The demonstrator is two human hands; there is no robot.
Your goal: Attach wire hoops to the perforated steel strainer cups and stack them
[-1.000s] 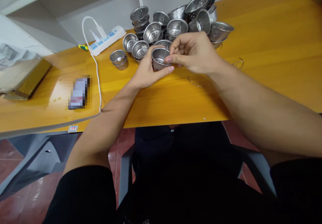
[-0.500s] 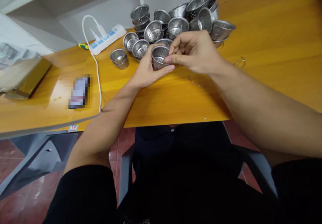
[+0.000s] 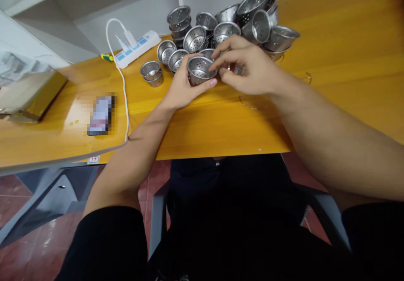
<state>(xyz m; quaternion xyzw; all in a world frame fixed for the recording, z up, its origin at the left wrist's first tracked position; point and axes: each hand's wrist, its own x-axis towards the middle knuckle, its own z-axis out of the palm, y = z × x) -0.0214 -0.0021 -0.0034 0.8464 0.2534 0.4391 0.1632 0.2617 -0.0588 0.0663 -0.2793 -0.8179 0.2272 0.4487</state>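
My left hand [image 3: 182, 88] is wrapped round a small perforated metal strainer cup [image 3: 198, 75], its thumb along the near side. The cup is tilted with its mouth toward me, showing holes in its bottom. My right hand [image 3: 248, 66] is at the cup's right rim with fingers curved and apart; I see nothing held in it. Whether a fingertip touches the rim I cannot tell. Behind both hands lies a pile of similar cups, among them a tilted cup [image 3: 195, 39] and a stack [image 3: 179, 17] at the left.
Two nested cups [image 3: 151, 71] stand apart on the wooden table [image 3: 195, 133]. Further left are a power strip [image 3: 139, 49] with a white cable [image 3: 124, 94], a blurred phone [image 3: 101, 116] and a cardboard box [image 3: 34, 98]. Thin wire loops [image 3: 252, 107] lie under my right wrist.
My right hand's fingers have opened from a pinch at the cup's rim and drawn slightly right. The left hand still holds the cup, turned slightly.
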